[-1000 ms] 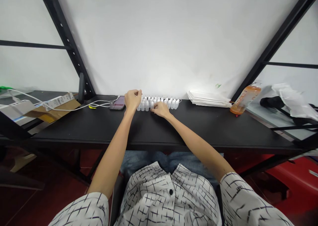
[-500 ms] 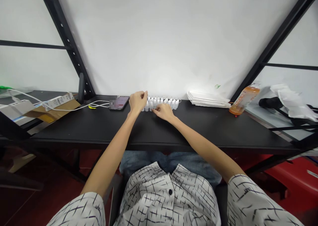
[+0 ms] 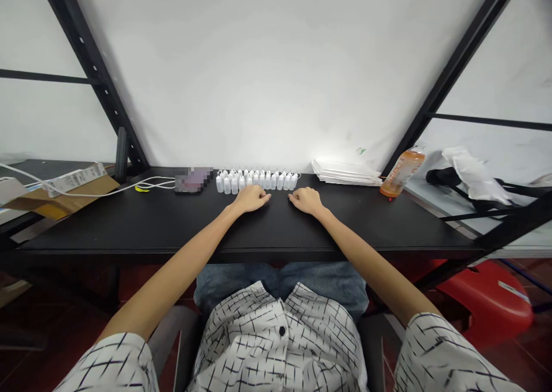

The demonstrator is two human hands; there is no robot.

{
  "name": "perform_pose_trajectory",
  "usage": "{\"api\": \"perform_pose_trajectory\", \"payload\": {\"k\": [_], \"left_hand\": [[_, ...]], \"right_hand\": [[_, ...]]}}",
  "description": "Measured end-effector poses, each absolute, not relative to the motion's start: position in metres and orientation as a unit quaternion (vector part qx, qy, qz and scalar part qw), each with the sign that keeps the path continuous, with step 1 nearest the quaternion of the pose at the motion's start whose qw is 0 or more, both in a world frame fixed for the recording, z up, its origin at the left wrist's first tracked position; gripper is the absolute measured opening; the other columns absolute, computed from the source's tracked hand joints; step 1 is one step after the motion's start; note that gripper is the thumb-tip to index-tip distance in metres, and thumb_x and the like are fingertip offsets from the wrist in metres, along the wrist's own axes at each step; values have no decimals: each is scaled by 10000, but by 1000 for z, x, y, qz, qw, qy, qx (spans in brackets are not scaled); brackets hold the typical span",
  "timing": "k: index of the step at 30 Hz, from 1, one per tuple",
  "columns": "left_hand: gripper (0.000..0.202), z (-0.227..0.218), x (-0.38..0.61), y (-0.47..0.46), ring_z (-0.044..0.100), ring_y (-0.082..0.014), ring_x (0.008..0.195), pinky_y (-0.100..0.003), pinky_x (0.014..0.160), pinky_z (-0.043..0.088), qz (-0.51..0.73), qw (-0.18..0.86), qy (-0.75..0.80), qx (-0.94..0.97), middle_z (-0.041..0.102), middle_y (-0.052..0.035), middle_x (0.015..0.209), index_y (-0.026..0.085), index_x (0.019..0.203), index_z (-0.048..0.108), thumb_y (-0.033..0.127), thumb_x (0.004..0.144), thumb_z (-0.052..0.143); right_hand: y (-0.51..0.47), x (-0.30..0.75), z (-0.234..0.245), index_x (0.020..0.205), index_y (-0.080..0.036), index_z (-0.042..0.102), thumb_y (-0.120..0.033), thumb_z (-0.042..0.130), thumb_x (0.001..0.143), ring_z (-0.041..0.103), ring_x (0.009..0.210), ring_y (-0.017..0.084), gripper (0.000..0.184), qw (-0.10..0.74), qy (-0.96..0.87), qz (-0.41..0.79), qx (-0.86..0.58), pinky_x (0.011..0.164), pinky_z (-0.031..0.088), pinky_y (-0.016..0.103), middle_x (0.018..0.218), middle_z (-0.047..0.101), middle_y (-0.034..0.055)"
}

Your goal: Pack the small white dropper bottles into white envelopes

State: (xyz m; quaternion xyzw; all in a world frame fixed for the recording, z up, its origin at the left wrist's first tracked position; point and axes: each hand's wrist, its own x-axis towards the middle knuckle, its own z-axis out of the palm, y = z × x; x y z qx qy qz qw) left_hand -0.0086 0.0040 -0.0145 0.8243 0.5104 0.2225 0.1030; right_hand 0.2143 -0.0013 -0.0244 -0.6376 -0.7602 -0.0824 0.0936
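Note:
Several small white squeeze bottles (image 3: pixel 235 185) with pointed tips stand upright in close rows at the back of the black desk. My left hand (image 3: pixel 252 199) rests on the desk just in front of them, its fingers curled into a loose fist and the thumb pointing inward. Opposite it, my right hand (image 3: pixel 306 200) lies in the same curled pose, near the right end of the rows. Nothing shows in either hand. The left hand hides the lower parts of some bottles.
A phone (image 3: pixel 190 180), partly blurred out, lies left of the bottles beside a white cable (image 3: pixel 107 193). Stacked white sheets or envelopes (image 3: pixel 347 173) lie at the back right, with a bottle of orange drink (image 3: pixel 401 172) beyond. Opened cardboard packaging (image 3: pixel 64 191) sits far left.
Both hands have come away from the bottles onto the desk in front of them, farther apart than before. More of the bottle rows shows. The camera view has turned slightly right.

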Motion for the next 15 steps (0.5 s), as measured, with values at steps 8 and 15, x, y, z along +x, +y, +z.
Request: {"api": "perform_pose_trajectory", "payload": {"k": [8,15], "left_hand": [[484,-15,-17,15,446,-146,486,-299,572,321,224,165,498,821,488,-1,458,202,488,571,510,858,516],[462,-12,-21,15,464,-150,505,-294,580,319,213,155,501,825,496,2,467,197,528,612,494,868,511]], "right_hand": [[2,213,-24,769,-204,738,-401,492,988,686,862,225,384,106,-757,-53,-642,668,381,263,878,746,87],[6,227,-4,832,-191,735,-396,472,992,653,862,222,370,175,-754,-102,-625,668,346,272,883,731,92]]}}
